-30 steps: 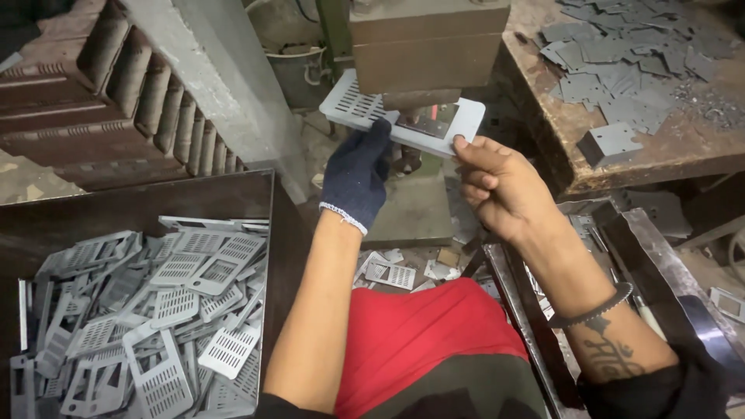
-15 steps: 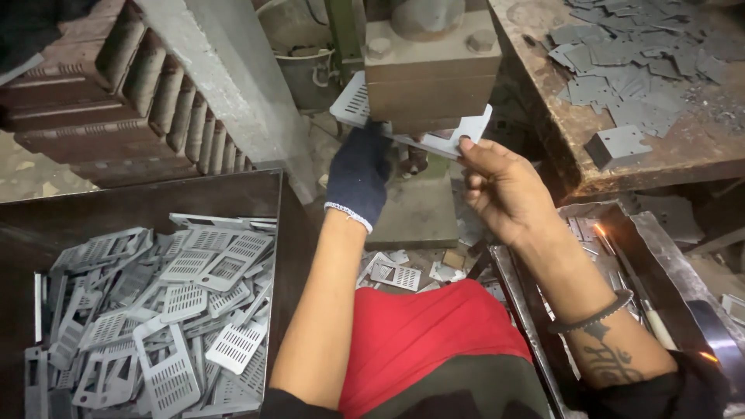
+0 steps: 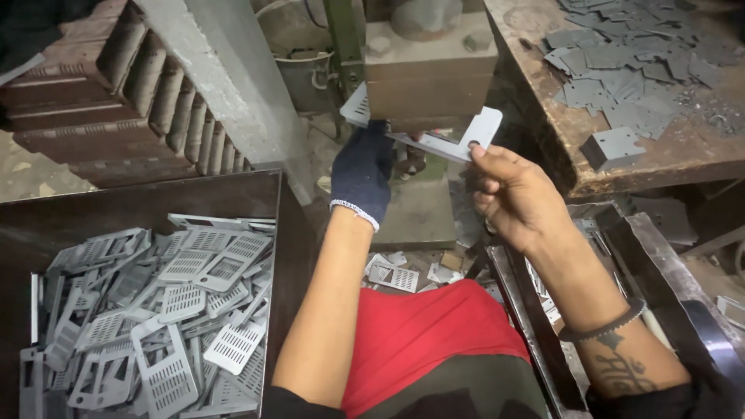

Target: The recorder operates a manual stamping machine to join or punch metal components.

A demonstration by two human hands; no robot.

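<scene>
Both hands have pushed the perforated metal plate (image 3: 458,136) under the press block (image 3: 431,74); gloved left hand (image 3: 362,172) and bare right hand (image 3: 516,194) pinch opposite ends, its long axis running between them.

A flat grey metal plate (image 3: 458,136) is held level under the press block (image 3: 431,74), its middle hidden by that block. Its left end, perforated with a grid of small slots, is gripped from below; its plain right end, with rounded corners and a notch, is pinched at the edge.
</scene>
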